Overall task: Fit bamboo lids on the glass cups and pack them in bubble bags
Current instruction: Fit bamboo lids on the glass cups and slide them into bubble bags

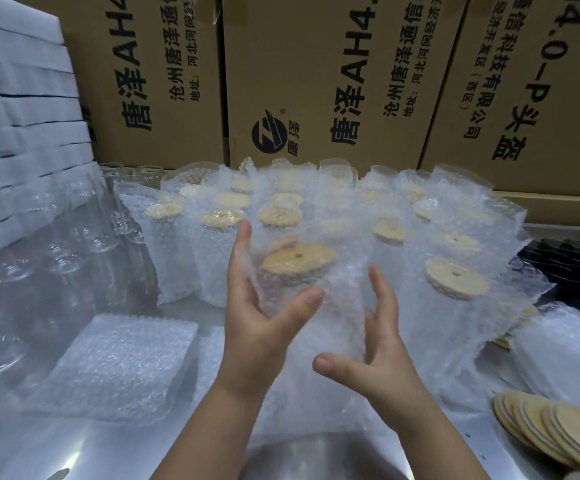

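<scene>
At the far left, soft white foam sheets (21, 98) are stacked beside a crowd of bare glasses (39, 254), clear, thin-walled and smooth. In front of them a flat pile of spare bags (118, 362) lies on the shiny metal worktop (108, 452).

The left hand (257, 334) holds 1 cup (281, 289) in the air above the worktop, its grip wrapped round the glass through the bubble bag (337, 306), thumb in front and fingers behind. A round bamboo lid (299, 258) with a small hole sits on the cup, pale and matt.

The right hand (382, 368) has its grip apart, fingers straight against the bag's side.

The step looks like seating the cup in its bag. The film is slippery and springy over hard glass, so I would hold the grip firm on the cup body, keep the lid level, and smooth the loose top flat with the right hand.

Further right stand packed cups (454, 275), then loose lids (565, 431) fanned at the worktop's edge. Brown cardboard boxes (316, 81) line the back.
</scene>
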